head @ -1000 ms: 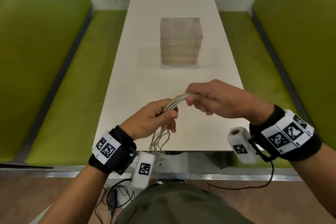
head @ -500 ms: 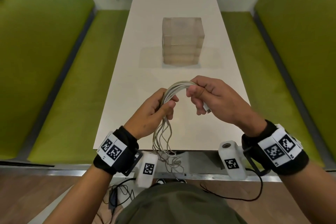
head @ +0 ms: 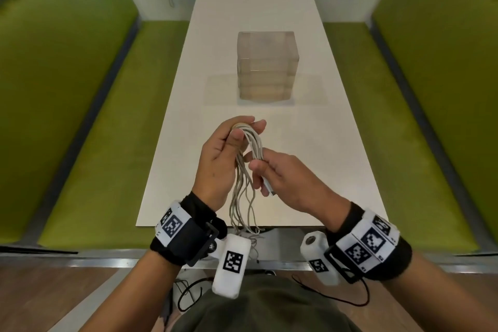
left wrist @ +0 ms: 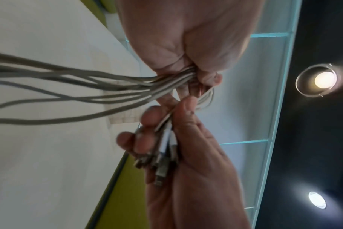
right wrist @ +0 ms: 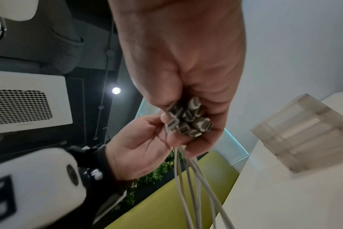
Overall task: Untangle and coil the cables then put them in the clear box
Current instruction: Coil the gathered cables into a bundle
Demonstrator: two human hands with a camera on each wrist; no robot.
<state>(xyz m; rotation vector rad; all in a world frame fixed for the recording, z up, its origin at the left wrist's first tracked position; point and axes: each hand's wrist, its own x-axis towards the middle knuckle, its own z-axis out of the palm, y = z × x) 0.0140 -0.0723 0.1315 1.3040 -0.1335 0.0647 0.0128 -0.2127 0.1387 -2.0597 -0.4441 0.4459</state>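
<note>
Head view: the left hand (head: pixel 215 162) has its fingers and thumb curled round the bend of the cables (head: pixel 252 148), whose loops hang down below it past the tabletop (head: pixel 188 121) edge. Just right of it, the right hand (head: pixel 285 183) grips the bunched plugs (right wrist: pixel 188 120). The box (head: pixel 266 67) stands well beyond both hands.

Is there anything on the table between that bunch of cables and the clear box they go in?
Nothing visible. The cables are held in both hands above the table, and the stretch of tabletop up to the clear box is bare.
</note>
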